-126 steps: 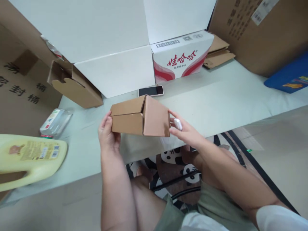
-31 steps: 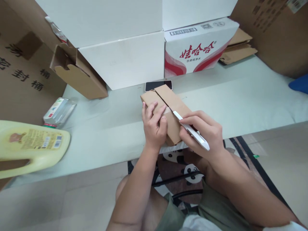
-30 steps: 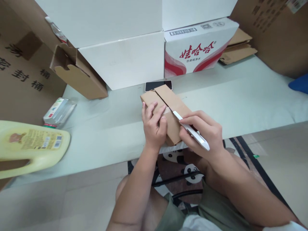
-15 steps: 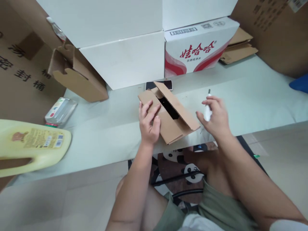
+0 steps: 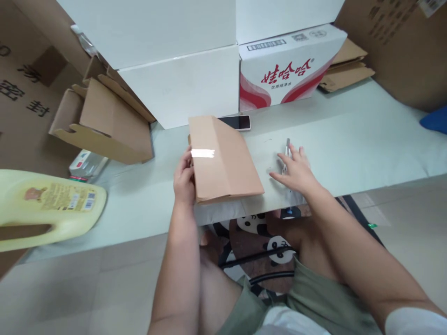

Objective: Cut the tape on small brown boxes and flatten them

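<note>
A flattish brown cardboard box is tilted at the table's front edge, a shiny strip of tape on its upturned face. My left hand grips the box's left edge, some fingers hidden behind it. To the right of the box, my right hand is spread over a white cutter knife with a grey tip. The knife lies on the table, partly covered by the fingers, which are apart rather than wrapped round it. A phone lies behind the box, which hides part of it.
White cartons and a red-and-white carton line the back of the table. An open cardboard box leans at left, near a clear bottle and a yellow jug. Folded cardboard lies at back right.
The box in my left hand has turned, hiding its open slot and showing a taped face. My right hand has moved left and let go of the knife. The open box at left has shifted.
</note>
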